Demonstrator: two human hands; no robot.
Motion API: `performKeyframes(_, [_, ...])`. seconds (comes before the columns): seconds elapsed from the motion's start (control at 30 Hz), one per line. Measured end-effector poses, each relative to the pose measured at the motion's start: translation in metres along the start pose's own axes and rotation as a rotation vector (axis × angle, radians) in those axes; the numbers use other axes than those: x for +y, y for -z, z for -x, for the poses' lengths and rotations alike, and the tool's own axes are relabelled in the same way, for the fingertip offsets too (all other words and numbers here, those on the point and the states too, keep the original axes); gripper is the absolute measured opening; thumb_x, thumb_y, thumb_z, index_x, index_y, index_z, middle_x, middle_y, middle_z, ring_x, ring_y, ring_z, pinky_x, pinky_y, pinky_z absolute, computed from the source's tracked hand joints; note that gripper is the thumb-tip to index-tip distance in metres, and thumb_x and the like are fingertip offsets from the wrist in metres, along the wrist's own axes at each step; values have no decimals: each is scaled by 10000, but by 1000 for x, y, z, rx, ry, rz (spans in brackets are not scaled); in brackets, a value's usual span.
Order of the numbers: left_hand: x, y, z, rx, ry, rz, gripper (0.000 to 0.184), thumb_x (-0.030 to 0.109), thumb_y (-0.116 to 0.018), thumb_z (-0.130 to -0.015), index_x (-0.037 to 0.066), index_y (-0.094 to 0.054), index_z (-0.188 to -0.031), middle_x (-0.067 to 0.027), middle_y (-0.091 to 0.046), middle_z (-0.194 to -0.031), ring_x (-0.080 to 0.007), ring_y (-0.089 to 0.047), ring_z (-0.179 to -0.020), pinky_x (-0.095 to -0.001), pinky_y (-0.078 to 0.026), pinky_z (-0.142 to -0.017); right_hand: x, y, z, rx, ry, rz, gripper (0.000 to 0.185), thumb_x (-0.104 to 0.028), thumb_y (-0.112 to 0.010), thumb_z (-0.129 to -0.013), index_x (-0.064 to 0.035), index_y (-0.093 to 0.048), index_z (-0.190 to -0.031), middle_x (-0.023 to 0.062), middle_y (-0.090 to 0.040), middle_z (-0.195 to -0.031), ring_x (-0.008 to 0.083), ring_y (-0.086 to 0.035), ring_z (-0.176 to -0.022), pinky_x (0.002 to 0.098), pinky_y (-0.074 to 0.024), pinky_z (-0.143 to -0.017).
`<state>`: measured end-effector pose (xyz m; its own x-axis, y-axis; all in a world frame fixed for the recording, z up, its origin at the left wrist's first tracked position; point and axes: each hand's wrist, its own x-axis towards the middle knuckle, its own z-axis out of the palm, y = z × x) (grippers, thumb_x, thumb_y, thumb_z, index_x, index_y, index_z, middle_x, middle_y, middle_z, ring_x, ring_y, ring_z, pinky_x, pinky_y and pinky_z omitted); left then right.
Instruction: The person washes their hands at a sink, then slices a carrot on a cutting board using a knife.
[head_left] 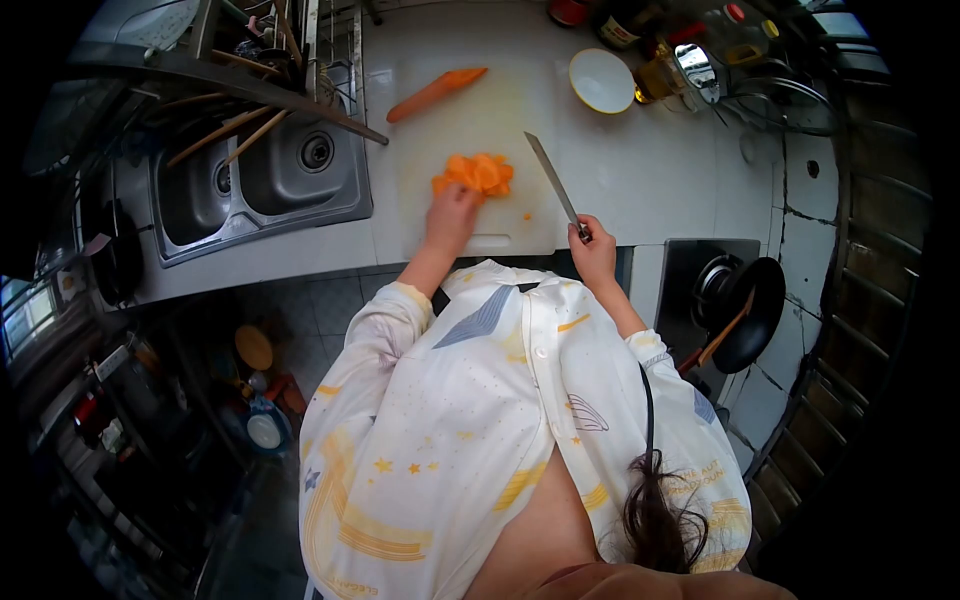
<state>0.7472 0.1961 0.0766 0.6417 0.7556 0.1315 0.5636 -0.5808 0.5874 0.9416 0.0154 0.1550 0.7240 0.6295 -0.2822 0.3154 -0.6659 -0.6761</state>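
On the pale cutting board point(420, 150) lies a pile of orange carrot slices point(484, 173). My left hand point(455, 213) is at the pile's lower left edge, its fingers bent down against the slices; whether any are gripped is hidden. My right hand point(594, 247) is closed around the handle of a knife point(552, 178), whose blade points up and left over the board's right edge. A longer piece of carrot point(436, 94) rests near the top of the board. One small carrot bit point(527, 216) lies apart, right of the pile.
A white bowl point(601, 80) stands beyond the board, near bottles point(655, 78) and jars. At left is a double steel sink point(300, 185) under a rack with chopsticks. A black pan point(752, 318) sits by the stove point(690, 270) at right.
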Motion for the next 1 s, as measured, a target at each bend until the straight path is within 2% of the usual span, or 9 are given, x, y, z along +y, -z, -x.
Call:
performKeyframes(0.07, [14,-25,-2,-96,-130,-6,125,115,-680,-795,61,-637,-899,-126,-600,-978,-320,-628,-819,-419,-523,-696,-1,1,2,61,68,-39,179,-144,-687,-865,-18,-664,-990,20,-565,-593,74,-480,-521,257,-404,-508])
performKeyframes(0.13, [40,-38,-8,-313,-248,42,103,129,-666,-795,58,-629,-860,-131,-601,-939,-328,-630,-813,-437,-525,-703,0,2,3,76,60,-28,175,-143,-688,-865,-18,-665,-985,22,-567,-590,74,-482,-520,257,-404,-507])
performKeyframes(0.23, [68,-34,-16,-416,-209,9,94,117,-646,-778,50,-637,-844,-138,-605,-913,-329,-638,-830,-433,-532,-709,6,4,7,94,47,-24,168,-139,-690,-864,-18,-668,-978,25,-569,-585,74,-486,-519,258,-406,-506])
performKeyframes(0.53, [70,-57,-17,-517,-155,-136,110,86,-629,-730,54,-653,-832,-151,-635,-876,-345,-653,-806,-446,-533,-678,13,4,8,97,70,-17,176,-135,-694,-863,-19,-671,-994,31,-589,-608,79,-507,-524,256,-422,-514])
performKeyframes(0.67, [52,-31,-15,-484,-115,-68,93,101,-630,-759,59,-652,-839,-156,-647,-876,-356,-649,-787,-454,-526,-677,7,1,3,74,77,-20,180,-137,-693,-862,-21,-671,-999,35,-597,-620,83,-515,-526,254,-427,-518])
performKeyframes(0.73, [27,-11,-7,-180,4,75,67,125,-628,-800,63,-653,-810,-143,-651,-869,-362,-641,-765,-457,-514,-677,4,-1,1,63,78,-15,183,-140,-693,-862,-23,-671,-1000,34,-594,-617,83,-514,-525,256,-424,-516])
performKeyframes(0.8, [16,29,-7,-124,190,18,90,154,-643,-823,66,-652,-843,-128,-651,-874,-361,-634,-797,-447,-506,-690,3,-4,-1,56,73,-8,185,-144,-692,-863,-24,-670,-1001,33,-592,-615,83,-512,-525,257,-422,-514])
performKeyframes(0.93, [-29,42,5,-138,185,9,160,205,-659,-825,108,-632,-949,-102,-633,-919,-322,-637,-867,-450,-527,-676,3,-13,-5,-8,88,-34,193,-160,-688,-866,-25,-666,-1002,34,-584,-611,84,-501,-521,264,-417,-510])
performKeyframes(1.0, [-31,47,1,-202,143,-87,338,290,-723,-780,111,-617,-1047,-103,-618,-1009,-302,-608,-972,-440,-515,-766,1,-18,-7,-27,80,-33,196,-168,-684,-868,-25,-664,-1002,35,-583,-612,84,-498,-521,265,-416,-510])
